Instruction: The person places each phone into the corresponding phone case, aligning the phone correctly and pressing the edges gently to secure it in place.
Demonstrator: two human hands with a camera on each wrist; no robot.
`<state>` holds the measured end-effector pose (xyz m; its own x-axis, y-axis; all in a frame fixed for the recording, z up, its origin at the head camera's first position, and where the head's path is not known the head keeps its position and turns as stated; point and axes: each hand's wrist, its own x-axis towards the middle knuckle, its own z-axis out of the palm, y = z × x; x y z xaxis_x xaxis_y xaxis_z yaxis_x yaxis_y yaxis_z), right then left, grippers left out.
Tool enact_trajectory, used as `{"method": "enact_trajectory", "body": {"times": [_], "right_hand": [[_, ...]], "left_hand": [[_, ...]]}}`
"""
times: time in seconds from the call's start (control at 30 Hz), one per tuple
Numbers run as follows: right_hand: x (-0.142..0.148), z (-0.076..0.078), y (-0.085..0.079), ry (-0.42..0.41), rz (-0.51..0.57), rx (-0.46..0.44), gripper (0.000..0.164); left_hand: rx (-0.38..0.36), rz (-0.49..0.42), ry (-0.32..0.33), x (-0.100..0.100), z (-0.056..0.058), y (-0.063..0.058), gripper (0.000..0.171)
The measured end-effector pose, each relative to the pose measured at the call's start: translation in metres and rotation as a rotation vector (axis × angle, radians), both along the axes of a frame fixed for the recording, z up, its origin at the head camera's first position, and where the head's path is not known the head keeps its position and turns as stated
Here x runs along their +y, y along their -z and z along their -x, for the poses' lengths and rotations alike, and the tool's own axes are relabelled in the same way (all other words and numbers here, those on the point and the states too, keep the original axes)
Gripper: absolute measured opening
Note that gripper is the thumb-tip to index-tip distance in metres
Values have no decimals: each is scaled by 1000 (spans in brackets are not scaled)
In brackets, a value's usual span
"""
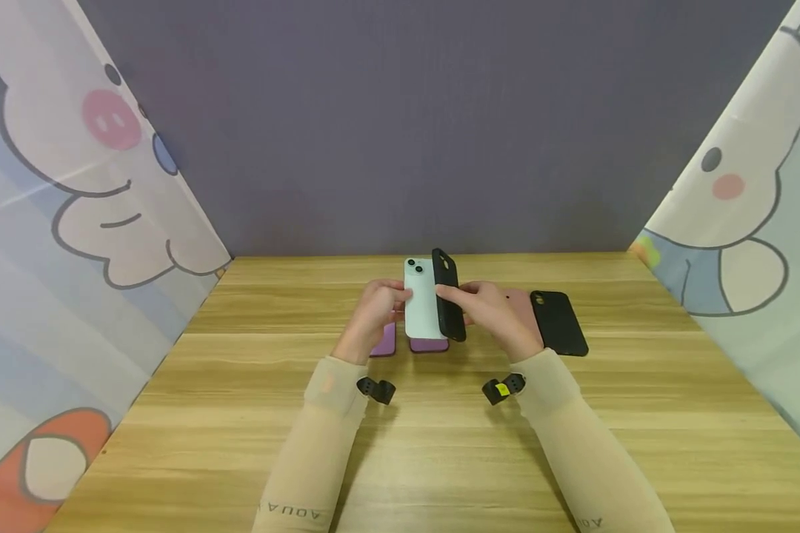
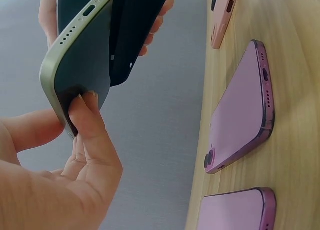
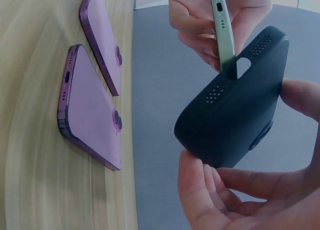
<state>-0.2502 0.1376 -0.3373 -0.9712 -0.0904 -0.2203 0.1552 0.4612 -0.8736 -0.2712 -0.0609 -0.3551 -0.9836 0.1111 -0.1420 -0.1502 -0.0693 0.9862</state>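
In the head view, my left hand pinches the left edge of a pale green phone, its two-lens back toward me. A black phone case is in my right hand, tilted over the phone's right side. The left wrist view has thumb and fingers on the edge of the phone, near its port end, with the case right behind it. From the right wrist, the fingers hold the case by its two long sides, its port cutout and speaker holes showing. The phone's edge meets the case near that cutout.
Two purple phones lie on the wooden table below the hands. To the right, a pink phone or case lies beside another black case. A grey panel stands behind, with printed cloth at the sides.
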Motion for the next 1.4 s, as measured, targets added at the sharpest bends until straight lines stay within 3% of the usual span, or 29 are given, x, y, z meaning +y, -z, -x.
{"method": "enact_trajectory", "body": {"times": [0.13,0.67,1.4], "right_hand": [[0,0,0,-4,3,8,100],[4,-3,2,0,-18,5,102],[-3,1,8,-17,-25,109,96]], "left_hand": [[6,-4,-9,1,0,0,26],[26,-5,60,8,2,0,25],[74,21,42,3,-2,-3,25]]}}
